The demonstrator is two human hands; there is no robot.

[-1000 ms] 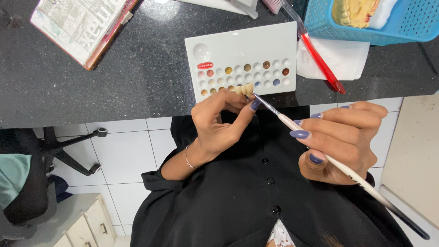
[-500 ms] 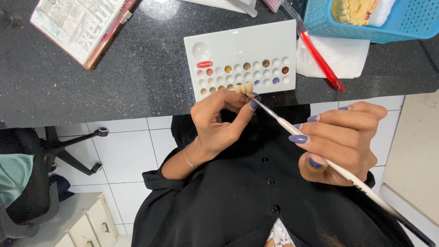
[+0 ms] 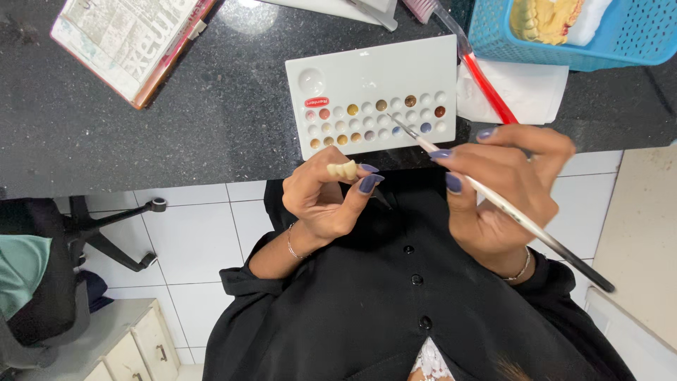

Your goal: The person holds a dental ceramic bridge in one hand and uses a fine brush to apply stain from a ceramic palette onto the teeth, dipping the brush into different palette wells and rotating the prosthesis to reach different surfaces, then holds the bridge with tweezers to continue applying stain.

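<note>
My left hand (image 3: 326,199) pinches a small cream-coloured row of artificial teeth (image 3: 343,170) between thumb and fingertips, just below the counter edge. My right hand (image 3: 505,189) holds a thin paintbrush (image 3: 506,209) with a white and black handle. The brush tip reaches up over the small round wells of a white palette tray (image 3: 374,74) lying on the black counter (image 3: 226,106). The wells hold dabs of tan, brown, red and grey colour.
A blue plastic basket (image 3: 620,35) with a yellow dental cast stands at the back right, white paper (image 3: 525,88) beside it. A red-handled tool (image 3: 486,81) lies near the palette. A book (image 3: 127,39) lies at the back left. An office chair (image 3: 56,268) stands below left.
The brush tip has left the teeth piece and swung up to the palette wells. My right hand moved up with it; my left hand lowered slightly with the teeth.
</note>
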